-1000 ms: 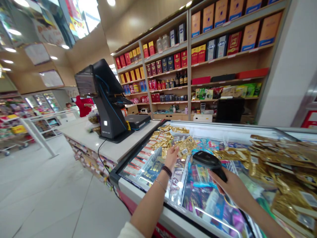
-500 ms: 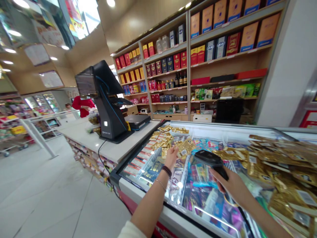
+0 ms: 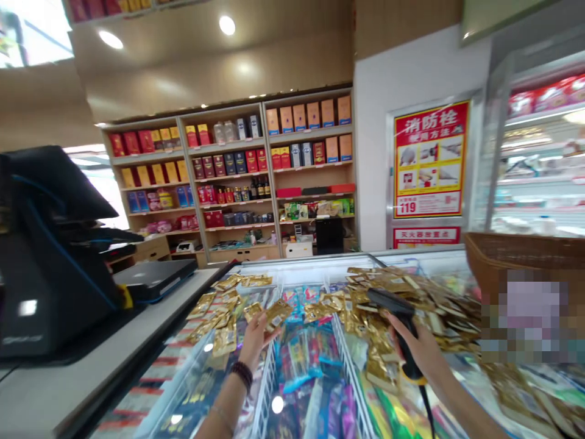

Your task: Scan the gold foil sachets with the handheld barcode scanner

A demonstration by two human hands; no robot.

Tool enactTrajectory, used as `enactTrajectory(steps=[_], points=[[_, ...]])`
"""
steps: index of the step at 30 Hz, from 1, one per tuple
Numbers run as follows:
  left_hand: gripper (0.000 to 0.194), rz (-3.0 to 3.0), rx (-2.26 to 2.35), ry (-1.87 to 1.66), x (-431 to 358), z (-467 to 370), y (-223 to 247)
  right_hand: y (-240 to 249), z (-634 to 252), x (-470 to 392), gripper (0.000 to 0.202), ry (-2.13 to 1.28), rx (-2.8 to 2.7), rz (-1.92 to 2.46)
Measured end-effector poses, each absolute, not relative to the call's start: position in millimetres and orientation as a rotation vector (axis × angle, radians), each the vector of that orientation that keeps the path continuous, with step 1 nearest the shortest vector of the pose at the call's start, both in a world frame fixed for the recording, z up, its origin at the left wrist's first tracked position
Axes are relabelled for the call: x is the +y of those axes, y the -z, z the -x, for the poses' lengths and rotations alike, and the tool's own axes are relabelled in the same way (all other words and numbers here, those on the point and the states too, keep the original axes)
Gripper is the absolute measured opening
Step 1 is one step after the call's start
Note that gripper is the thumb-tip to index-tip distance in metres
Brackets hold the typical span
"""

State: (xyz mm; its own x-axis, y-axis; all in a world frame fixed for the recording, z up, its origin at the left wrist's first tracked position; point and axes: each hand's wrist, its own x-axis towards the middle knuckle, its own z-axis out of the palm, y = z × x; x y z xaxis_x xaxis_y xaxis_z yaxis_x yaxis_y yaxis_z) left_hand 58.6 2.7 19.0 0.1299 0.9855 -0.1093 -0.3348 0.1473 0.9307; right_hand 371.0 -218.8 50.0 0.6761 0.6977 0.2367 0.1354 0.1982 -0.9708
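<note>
My right hand [image 3: 414, 341] is wrapped round the handle of a black barcode scanner [image 3: 390, 300], its head tilted up to the left over gold packets [image 3: 379, 344]. A cable hangs from the handle. My left hand [image 3: 256, 341], with a dark beaded bracelet on the wrist, has its thumb apart from its fingers. Its fingertips are at gold foil packets [image 3: 278, 312] on the freezer's glass top. More gold packets [image 3: 223, 314] lie loosely to the left, and a large heap [image 3: 411, 292] lies to the right.
Beneath the glass, white wire baskets [image 3: 269, 372] hold coloured packages. At left, a black checkout terminal [image 3: 50, 262] and a flat black device [image 3: 155, 277] stand on a counter [image 3: 114, 347]. A brown basket [image 3: 521, 250] is at right. Shelves of boxes [image 3: 233, 164] line the back wall.
The view has swung right, bringing the red poster and brown basket into sight. My left hand's thumb and fingers have spread beside the gold packets. The scanner is now over the packets on the right.
</note>
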Motion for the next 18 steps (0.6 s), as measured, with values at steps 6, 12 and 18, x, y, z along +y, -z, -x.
enactTrajectory(steps=[6, 12, 18], points=[[0.006, -1.008, 0.664, -1.025, -20, -169, -50, -52, -437, -283, 0.055, -0.231, -0.611, 1.424], [0.010, -1.172, 0.334, -0.806, -34, -270, -93, -46, -451, -310, 0.050, -0.166, -0.579, 1.452], [0.023, -1.256, 0.492, -0.895, -14, -252, -65, -38, -446, -310, 0.053, -0.135, -0.600, 1.554]])
